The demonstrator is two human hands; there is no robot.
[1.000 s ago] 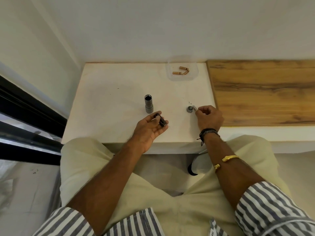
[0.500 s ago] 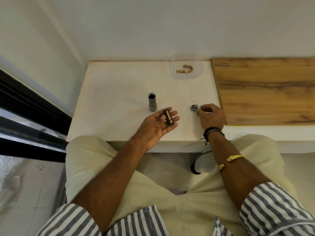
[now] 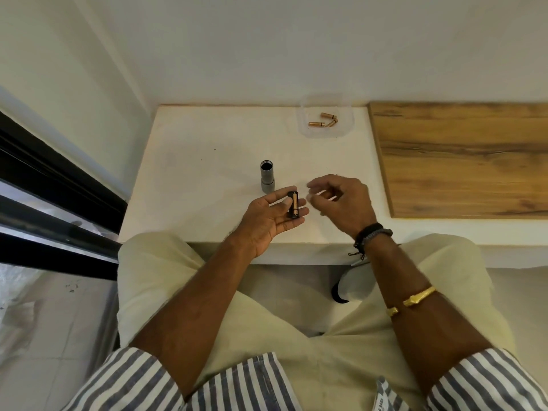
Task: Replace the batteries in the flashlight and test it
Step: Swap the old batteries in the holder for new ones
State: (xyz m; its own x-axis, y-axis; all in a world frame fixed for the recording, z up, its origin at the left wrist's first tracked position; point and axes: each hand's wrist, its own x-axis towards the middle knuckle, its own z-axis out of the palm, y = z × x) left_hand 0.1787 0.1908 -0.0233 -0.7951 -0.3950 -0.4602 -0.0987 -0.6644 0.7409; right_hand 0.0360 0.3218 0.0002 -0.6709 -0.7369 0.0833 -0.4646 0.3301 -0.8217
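Observation:
The grey flashlight body (image 3: pixel 267 180) stands upright on the white table (image 3: pixel 204 179) with its open end up. My left hand (image 3: pixel 264 222) lies palm up just in front of it. Its fingers cradle a black battery holder (image 3: pixel 293 205) with a gold battery showing in it. My right hand (image 3: pixel 348 203) hovers to the right of the holder, blurred, with fingers curled and apart. I see nothing in it. The flashlight's end cap is hidden behind that hand.
A clear plastic container (image 3: pixel 350 126) at the back of the table holds three loose gold batteries (image 3: pixel 321 121). A wooden board (image 3: pixel 462 161) covers the surface to the right. A dark window frame (image 3: pixel 53 185) runs along the left.
My right hand has lifted off the end cap and moved left toward the battery holder. My left hand stays palm up with the holder.

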